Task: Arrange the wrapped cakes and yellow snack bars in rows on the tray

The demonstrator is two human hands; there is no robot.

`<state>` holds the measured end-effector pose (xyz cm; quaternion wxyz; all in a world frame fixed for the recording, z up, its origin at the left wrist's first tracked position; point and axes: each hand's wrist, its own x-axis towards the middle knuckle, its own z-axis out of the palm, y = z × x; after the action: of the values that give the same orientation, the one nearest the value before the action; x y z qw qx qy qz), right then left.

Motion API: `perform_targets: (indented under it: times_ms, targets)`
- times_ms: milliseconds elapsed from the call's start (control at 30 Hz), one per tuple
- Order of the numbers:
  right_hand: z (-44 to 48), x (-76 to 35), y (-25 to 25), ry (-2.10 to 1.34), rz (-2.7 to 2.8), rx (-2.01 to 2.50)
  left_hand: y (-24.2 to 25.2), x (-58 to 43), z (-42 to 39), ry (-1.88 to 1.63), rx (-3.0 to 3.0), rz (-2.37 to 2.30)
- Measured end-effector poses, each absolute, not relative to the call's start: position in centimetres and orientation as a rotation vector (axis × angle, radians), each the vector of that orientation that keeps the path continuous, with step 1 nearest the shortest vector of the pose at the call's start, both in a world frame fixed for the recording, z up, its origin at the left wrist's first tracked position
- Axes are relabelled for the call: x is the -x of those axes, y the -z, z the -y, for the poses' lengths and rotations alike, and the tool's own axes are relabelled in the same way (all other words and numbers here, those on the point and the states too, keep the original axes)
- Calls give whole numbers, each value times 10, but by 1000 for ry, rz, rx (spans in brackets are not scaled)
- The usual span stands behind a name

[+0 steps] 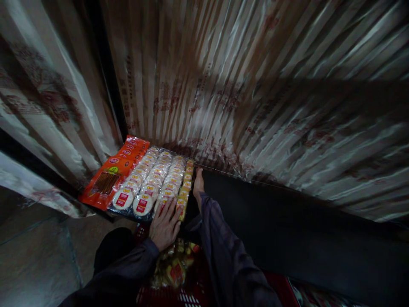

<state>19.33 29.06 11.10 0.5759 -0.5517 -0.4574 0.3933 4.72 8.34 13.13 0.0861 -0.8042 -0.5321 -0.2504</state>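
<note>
Rows of round white crackers in clear wrappers with red labels stand on a dark shelf. Along their right side runs a narrow row of small yellow-wrapped snacks. My left hand lies with outstretched fingers on the near end of the rows, touching the yellow row and the cracker row beside it. My right hand is edge-on against the right side of the yellow row, thumb extended; its other fingers are mostly hidden. Below my hands, a red basket holds loose yellow-wrapped snacks.
An orange snack bag with brown sticks lies left of the crackers. Pleated printed sheeting hangs behind the shelf. A dark post rises at the back left corner. Tiled floor shows at lower left.
</note>
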Motion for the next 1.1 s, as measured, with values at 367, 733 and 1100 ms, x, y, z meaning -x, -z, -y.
perform_targets:
  times_ms: [367, 733, 1100]
  targets:
    - [-255, -193, -138, -1107, 903, 1369, -131, -47, -83, 782, 2434, 1623]
    - [-86, -162, -129, -280, 1714, 1504, -130, -36, -75, 754, 2398, 1647]
    - [-100, -132, -143, -152, 1941, 1670, -136, 23, -80, 883, 2115, 1950]
